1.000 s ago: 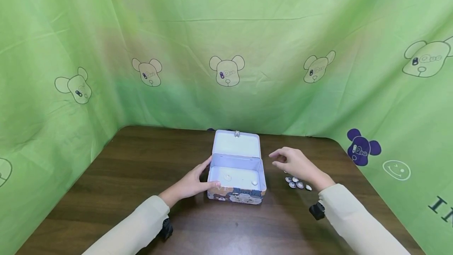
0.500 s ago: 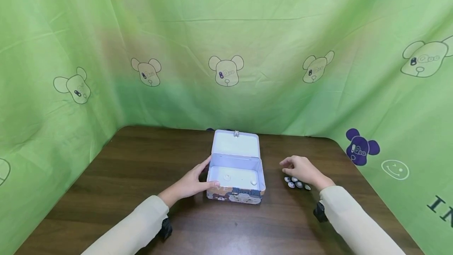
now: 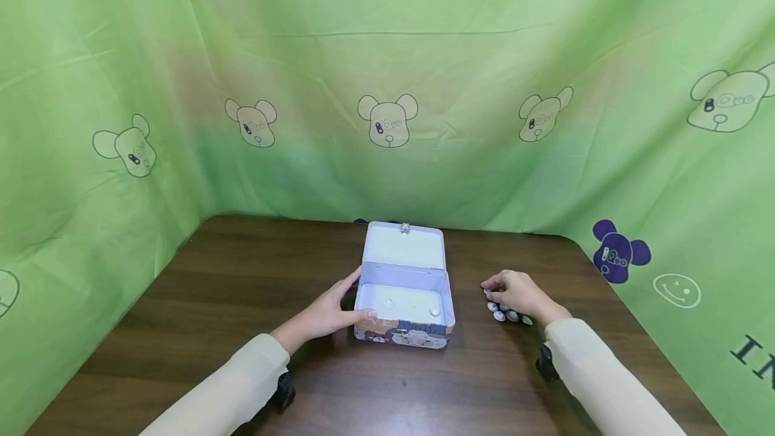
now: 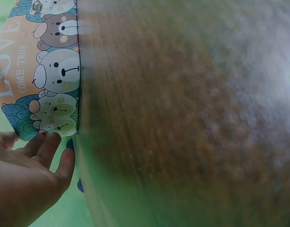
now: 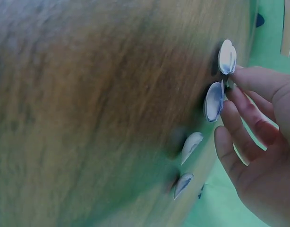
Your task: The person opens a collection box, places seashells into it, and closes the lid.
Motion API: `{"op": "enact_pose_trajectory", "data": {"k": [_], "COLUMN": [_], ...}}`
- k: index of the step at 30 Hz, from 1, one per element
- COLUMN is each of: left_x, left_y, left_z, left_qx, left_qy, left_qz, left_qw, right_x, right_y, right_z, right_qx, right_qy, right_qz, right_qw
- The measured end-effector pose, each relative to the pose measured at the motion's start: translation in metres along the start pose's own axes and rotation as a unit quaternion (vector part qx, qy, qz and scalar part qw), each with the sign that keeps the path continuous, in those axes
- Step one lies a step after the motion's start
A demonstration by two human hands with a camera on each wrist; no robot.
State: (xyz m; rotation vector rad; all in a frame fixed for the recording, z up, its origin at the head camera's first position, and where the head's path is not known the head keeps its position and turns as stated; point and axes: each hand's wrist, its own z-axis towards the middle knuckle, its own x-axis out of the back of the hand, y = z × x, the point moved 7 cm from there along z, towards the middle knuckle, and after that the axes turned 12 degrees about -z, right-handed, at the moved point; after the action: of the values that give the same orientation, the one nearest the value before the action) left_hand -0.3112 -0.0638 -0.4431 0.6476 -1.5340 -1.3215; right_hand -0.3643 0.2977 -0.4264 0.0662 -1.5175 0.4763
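In the head view a printed tin box (image 3: 399,338) stands with its hinged lid (image 3: 404,245) raised at the back. Two pale shells, one at the left (image 3: 389,303) and one at the right (image 3: 434,312), lie on its white floor. My left hand (image 3: 323,320) grips the box's left side, thumb over the front rim, fingers along the side wall. Right of the box, my right hand (image 3: 517,293) pinches a small shell (image 3: 487,293) at the table, thumb against fingertips. The right wrist view shows open shells (image 5: 213,101) close beside these fingers, the pinched one mostly hidden.
Several more shells (image 3: 511,316) lie in a cluster under and in front of the right hand. The dark wooden table (image 3: 242,261) ends at a green printed curtain (image 3: 387,173) behind and at both sides.
My right hand has moved right and down from beside the box to the shells, and its thumb and fingertips have come together on one. The left hand stays on the box.
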Motion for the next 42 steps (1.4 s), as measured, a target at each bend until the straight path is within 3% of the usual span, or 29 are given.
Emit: {"op": "enact_pose_trajectory", "data": {"k": [21, 42], "left_x": [0.001, 0.001], "left_y": [0.001, 0.003], "left_z": [0.001, 0.0], "left_qx": [-0.004, -0.004], "left_qy": [-0.004, -0.003], "left_qz": [-0.005, -0.005], "left_qw": [1.0, 1.0], "right_x": [0.001, 0.049], "right_y": [0.0, -0.047], "right_z": [0.001, -0.004], "right_qx": [-0.001, 0.078], "right_qy": [0.009, 0.108], "right_qz": [-0.009, -0.007], "right_qw": [0.9999, 0.9911]}}
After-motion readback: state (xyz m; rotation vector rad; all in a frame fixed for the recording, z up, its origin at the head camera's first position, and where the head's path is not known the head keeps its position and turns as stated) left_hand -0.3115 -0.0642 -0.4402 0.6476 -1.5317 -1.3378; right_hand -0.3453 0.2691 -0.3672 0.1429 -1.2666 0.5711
